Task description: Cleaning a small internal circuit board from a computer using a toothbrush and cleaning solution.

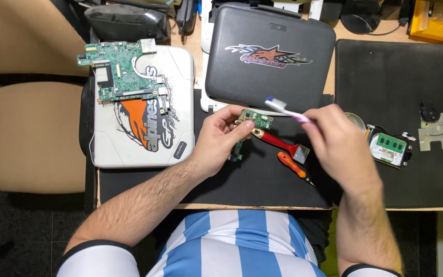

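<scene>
- Head view: the left hand (216, 141) pinches a small green circuit board (255, 119) above the black mat (262, 179), fingers closed on its edge.
- The right hand (337, 138) grips a toothbrush (285, 109), bristles just above the board.
- A red-handled brush (280, 143) and an orange screwdriver (293, 167) lie on the mat between the hands.
- A larger motherboard (121, 69) rests on a white laptop lid (175, 92), well apart to the left.

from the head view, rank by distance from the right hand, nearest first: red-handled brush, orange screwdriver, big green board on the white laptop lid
From the right hand:
1. Red-handled brush, just left of the hand on the black mat.
2. Orange screwdriver, a little lower left; nearly as close as the brush.
3. Big green board, far left, on the white lid.
</scene>
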